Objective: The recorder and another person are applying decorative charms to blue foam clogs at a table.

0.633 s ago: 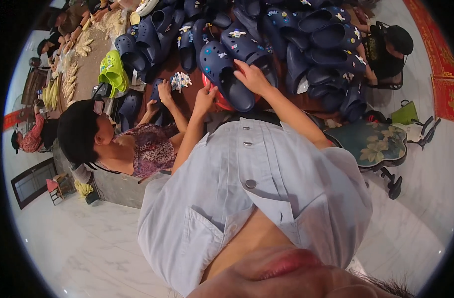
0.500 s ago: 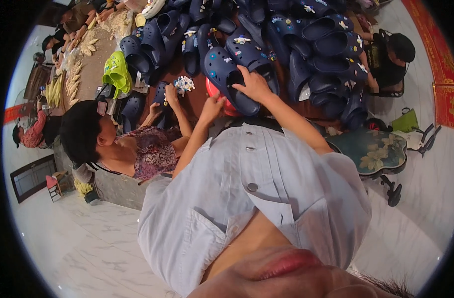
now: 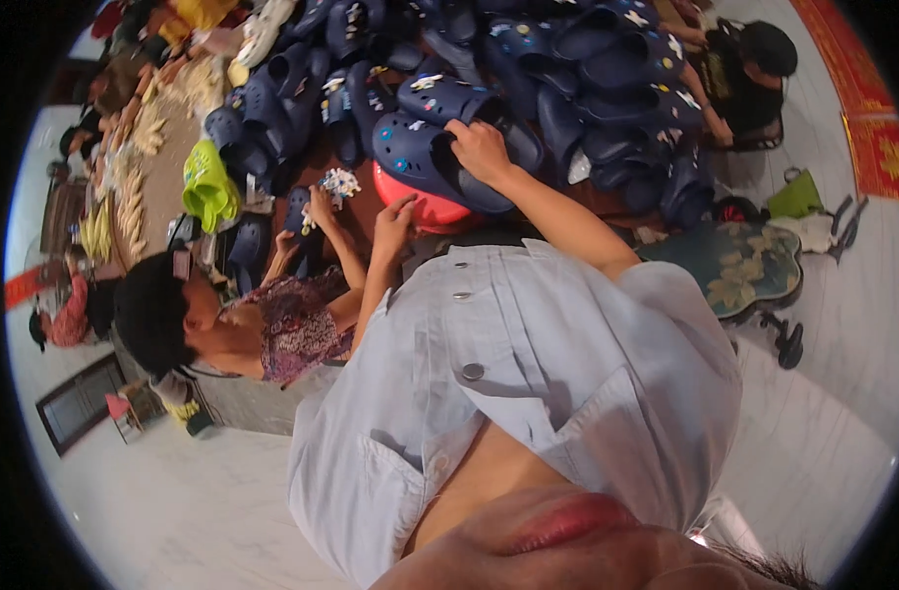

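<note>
A navy clog (image 3: 410, 149) with small blue and white charms on its toe lies slanted in front of me, partly over a red round dish (image 3: 430, 208). My right hand (image 3: 481, 153) grips the clog by the upper edge of its opening. Close to the dish's left side is my left hand (image 3: 394, 226), its thumb and fingertips pinched together; anything between them is too small to make out. Just behind the held clog lies another navy clog (image 3: 447, 98) with a white charm on it.
Many navy clogs (image 3: 626, 108) are heaped across the table. Lime-green clogs (image 3: 209, 185) stand to the left. A co-worker (image 3: 262, 324) beside me handles a navy clog near a pile of charms (image 3: 339, 185). Another person (image 3: 749, 84) sits at the far right. A flowered stool (image 3: 739, 270) stands at my right.
The held clog has swung so its toe points further left, uncovering more of the red dish. My left hand has drawn slightly away from the clog. The whole view has shifted a little.
</note>
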Motion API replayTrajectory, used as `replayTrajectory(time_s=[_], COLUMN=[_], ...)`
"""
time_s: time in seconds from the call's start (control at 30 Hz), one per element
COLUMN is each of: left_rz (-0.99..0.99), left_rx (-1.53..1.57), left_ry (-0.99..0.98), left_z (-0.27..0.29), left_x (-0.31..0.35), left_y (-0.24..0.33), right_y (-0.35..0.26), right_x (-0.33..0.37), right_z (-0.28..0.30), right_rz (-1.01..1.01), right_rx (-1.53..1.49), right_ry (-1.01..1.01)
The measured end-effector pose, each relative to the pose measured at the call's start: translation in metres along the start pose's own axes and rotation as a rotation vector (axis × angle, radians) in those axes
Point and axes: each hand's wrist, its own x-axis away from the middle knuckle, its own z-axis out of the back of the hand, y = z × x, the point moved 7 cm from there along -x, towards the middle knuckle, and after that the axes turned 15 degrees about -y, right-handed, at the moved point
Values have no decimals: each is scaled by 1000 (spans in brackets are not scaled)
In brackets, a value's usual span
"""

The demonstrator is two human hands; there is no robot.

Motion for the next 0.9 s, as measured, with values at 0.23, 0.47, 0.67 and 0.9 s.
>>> replayTrajectory(time_s=[0.23,0.47,0.67,0.9], left_rz=[6,24,39,13], left_rx=[-92,185,864,1119], left_ry=[108,0,-281,-283], left_z=[10,-5,-33,-59], left_x=[-3,-37,-76,-85], left_y=[13,31,29,40], right_y=[28,92,196,269], right_x=[27,116,234,333], right_z=[82,172,232,236], right_rz=[-133,-385,-623,-615], right_rx=[-47,-244,-408,-709], right_ry=[110,569,1256,1756])
